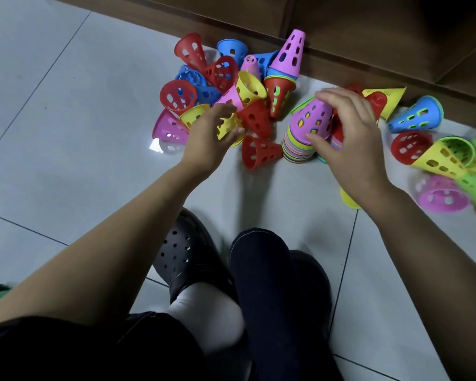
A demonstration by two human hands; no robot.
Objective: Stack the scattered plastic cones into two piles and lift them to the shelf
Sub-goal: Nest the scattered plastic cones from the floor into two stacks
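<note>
Plastic holed cones (pixel 260 152) — L hand (pixel 206 141) grips yellow cone (pixel 228 125), R hand (pixel 352 138) curled round pink-topped stack (pixel 311 116)

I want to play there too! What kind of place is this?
Probably a room indoors, maybe a home or playroom. You can see glossy pale grey floor tiles, a dark brown wooden shelf unit standing on them, and bright holed plastic cones scattered on the floor.

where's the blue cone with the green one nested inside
Head view, right side: the blue cone lies on its side by the wooden shelf base, right of the right hand, just behind a red cone.
</note>
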